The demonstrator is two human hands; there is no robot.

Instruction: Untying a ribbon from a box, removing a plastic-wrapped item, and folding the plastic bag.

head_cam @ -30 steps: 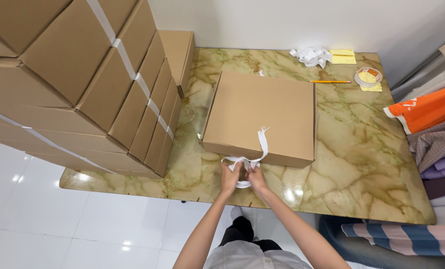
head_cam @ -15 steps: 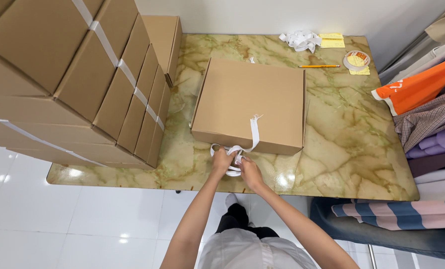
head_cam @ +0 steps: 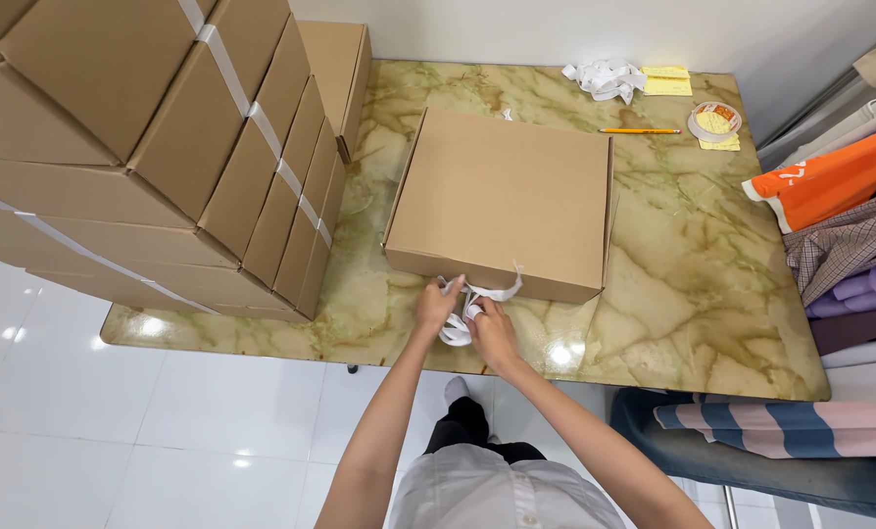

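A flat brown cardboard box (head_cam: pixel 502 196) lies on a green-and-tan marble table (head_cam: pixel 673 304). At the middle of the box's near edge, a white strap (head_cam: pixel 487 292) is bunched into loops. My left hand (head_cam: pixel 436 306) and my right hand (head_cam: pixel 492 333) are close together there, both with fingers closed on the strap, right by the box's front wall. Part of the strap is hidden under my fingers.
Stacks of strapped cardboard boxes (head_cam: pixel 134 147) fill the left side, with another box (head_cam: pixel 335 69) behind them. At the far end lie a wad of white strap (head_cam: pixel 603 76), yellow notes (head_cam: pixel 665 80), a pencil (head_cam: pixel 640 130) and a tape roll (head_cam: pixel 715 120). Folded clothes (head_cam: pixel 840 216) sit right.
The free end of the strap that lay up on the box's lid has come down off it to the front edge. My hands stay at the near edge, working the strap.
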